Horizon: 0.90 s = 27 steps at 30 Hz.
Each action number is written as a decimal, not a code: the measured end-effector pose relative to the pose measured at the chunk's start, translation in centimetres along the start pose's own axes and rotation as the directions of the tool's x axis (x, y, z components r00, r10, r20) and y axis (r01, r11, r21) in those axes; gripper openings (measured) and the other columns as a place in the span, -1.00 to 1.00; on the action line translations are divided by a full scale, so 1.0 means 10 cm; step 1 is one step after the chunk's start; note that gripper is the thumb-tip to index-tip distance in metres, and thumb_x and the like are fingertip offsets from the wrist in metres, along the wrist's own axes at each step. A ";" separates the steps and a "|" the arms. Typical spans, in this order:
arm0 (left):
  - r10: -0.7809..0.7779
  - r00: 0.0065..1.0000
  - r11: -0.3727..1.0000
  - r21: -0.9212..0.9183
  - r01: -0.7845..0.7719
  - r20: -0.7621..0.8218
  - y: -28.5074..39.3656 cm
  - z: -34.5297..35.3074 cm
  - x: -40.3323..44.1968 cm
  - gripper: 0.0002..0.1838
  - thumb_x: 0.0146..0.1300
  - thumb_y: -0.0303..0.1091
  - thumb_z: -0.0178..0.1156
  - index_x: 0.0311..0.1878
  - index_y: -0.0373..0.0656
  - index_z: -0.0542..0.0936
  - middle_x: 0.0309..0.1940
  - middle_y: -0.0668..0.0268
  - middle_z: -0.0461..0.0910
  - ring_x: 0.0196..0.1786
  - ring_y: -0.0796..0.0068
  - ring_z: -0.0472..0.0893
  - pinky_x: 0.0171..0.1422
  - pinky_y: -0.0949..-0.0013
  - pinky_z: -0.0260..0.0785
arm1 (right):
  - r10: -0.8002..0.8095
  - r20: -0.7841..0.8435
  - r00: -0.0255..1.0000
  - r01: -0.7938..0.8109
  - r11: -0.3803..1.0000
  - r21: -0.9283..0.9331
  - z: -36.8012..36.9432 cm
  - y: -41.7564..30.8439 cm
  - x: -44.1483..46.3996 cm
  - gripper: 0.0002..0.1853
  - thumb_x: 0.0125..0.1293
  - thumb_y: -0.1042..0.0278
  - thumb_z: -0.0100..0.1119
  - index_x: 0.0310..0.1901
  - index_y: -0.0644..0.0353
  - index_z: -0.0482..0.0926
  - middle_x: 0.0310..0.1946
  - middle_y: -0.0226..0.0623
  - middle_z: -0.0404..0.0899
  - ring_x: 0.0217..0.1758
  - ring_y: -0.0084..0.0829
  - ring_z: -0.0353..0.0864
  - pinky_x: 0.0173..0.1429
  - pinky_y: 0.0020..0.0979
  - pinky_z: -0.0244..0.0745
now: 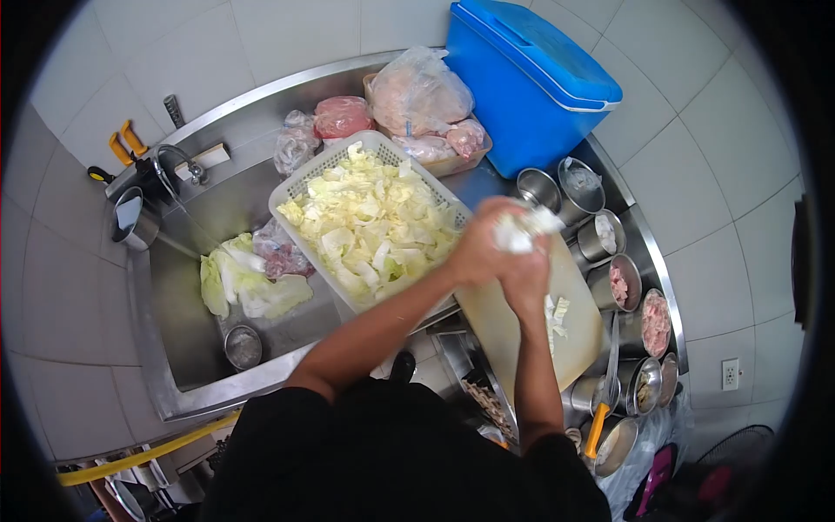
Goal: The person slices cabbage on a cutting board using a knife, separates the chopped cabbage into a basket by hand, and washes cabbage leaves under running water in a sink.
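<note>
My left hand point(479, 247) and my right hand point(527, 277) are together above the cutting board point(494, 306), closed around a pale clump of cabbage point(522, 231) that is partly blurred. A few cut cabbage strips point(555, 315) lie on the board below. To the left of my hands, a white perforated basket point(287, 193) is heaped with chopped cabbage point(370, 228). A knife with an orange handle point(597, 431) rests across metal bowls at the board's right.
Larger cabbage leaves point(239, 283) and a metal cup point(243, 346) are in the sink point(183, 335) under the faucet point(193, 170). Bagged meat point(422, 96) and a blue cooler point(531, 96) stand behind. Several metal containers, one with minced meat point(656, 324), line the right side.
</note>
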<state>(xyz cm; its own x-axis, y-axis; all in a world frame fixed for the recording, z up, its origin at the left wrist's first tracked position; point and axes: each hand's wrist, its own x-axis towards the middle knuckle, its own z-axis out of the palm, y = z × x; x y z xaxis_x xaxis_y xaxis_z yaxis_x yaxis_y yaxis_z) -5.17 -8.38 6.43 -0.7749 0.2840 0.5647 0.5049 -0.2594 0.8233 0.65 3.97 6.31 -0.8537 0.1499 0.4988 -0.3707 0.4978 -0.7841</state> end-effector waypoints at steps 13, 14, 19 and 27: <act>-0.725 0.687 0.652 0.285 0.703 -0.035 0.41 -2.52 0.54 -0.50 0.21 -0.06 0.37 0.02 -0.29 0.58 -0.12 0.18 0.65 -0.21 0.46 0.62 -0.12 0.37 0.51 | 0.161 0.473 0.866 -0.200 0.979 0.033 1.30 -0.36 1.02 -0.62 0.14 0.35 0.41 -0.01 0.19 0.58 -0.20 -0.24 0.65 -0.16 -0.49 0.54 -0.01 -0.38 0.46; -0.725 0.689 0.656 0.278 0.702 -0.028 0.44 -2.51 0.53 -0.50 0.21 -0.06 0.37 0.02 -0.29 0.58 -0.12 0.18 0.65 -0.21 0.46 0.62 -0.12 0.37 0.51 | 0.165 0.472 0.866 -0.200 0.980 0.023 1.26 -0.49 1.03 -0.62 0.14 0.35 0.41 -0.01 0.19 0.58 -0.20 -0.24 0.65 -0.16 -0.49 0.54 -0.01 -0.38 0.46; -0.728 0.678 0.650 0.411 0.639 0.096 0.30 -2.79 0.41 -0.32 0.21 -0.02 0.34 0.26 -0.30 0.46 0.13 0.04 0.55 0.17 0.29 0.54 0.14 0.27 0.47 | 0.238 0.658 0.714 -0.238 0.967 -0.092 1.29 -0.29 1.21 -0.47 0.18 0.16 0.41 0.16 0.20 0.56 0.01 -0.16 0.62 0.07 -0.36 0.56 0.12 -0.37 0.44; -0.574 0.777 0.510 0.855 0.092 0.259 -0.35 -2.89 -0.09 -0.04 -0.14 -0.02 0.52 0.36 -0.16 0.36 0.34 -0.03 0.33 0.40 0.06 0.30 0.47 0.19 0.14 | -0.017 0.642 0.767 0.340 0.859 -0.383 2.14 0.38 1.07 -0.39 0.06 0.23 0.46 0.13 0.32 0.52 0.01 0.06 0.61 0.03 -0.08 0.61 0.16 -0.22 0.45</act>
<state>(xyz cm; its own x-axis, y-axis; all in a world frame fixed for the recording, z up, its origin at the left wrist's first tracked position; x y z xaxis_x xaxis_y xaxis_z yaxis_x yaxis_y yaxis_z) -17.22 -34.39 1.37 -0.7934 0.6084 -0.0190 0.5116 0.6835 0.5206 -17.76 -10.83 0.74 -0.8831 -0.4416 0.1587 -0.4681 0.8060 -0.3623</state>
